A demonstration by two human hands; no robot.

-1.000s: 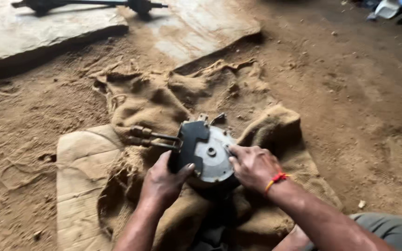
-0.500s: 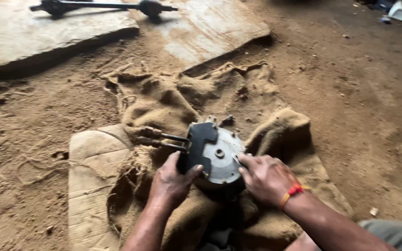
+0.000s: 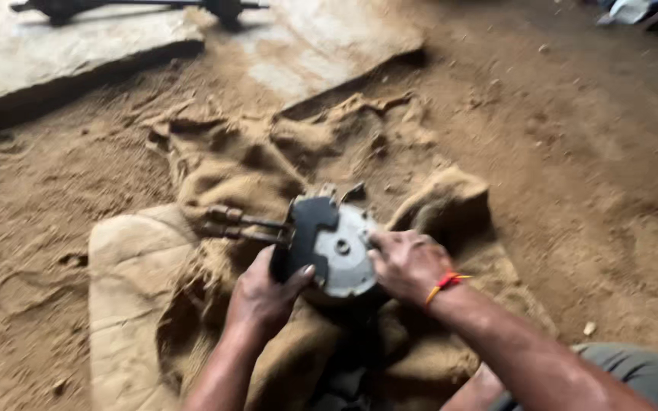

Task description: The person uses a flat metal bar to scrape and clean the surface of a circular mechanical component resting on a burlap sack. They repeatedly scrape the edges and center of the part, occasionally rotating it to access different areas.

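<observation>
A round metal part (image 3: 334,247), grey-faced with a dark cover over its left half, is gripped from both sides on a heap of burlap (image 3: 268,175). The left hand (image 3: 262,298) is clenched on the part's dark left edge, its fingers (image 3: 298,275) curled over the rim with the thumb laid against the face. The right hand (image 3: 407,262) is closed on the right edge, fingers bent tight against the pale disc; an orange-red thread (image 3: 445,281) is tied at that wrist. Two dark metal rods (image 3: 241,223) jut from the part's left side and lie across the coarse, crumpled burlap. Left of the part a flat pale slab (image 3: 119,297) is seen under the cloth. Dusty brown earth floor (image 3: 595,167) surrounds it all. Far behind the part, a dark bar (image 3: 142,6) lies on a stone slab (image 3: 47,53).
</observation>
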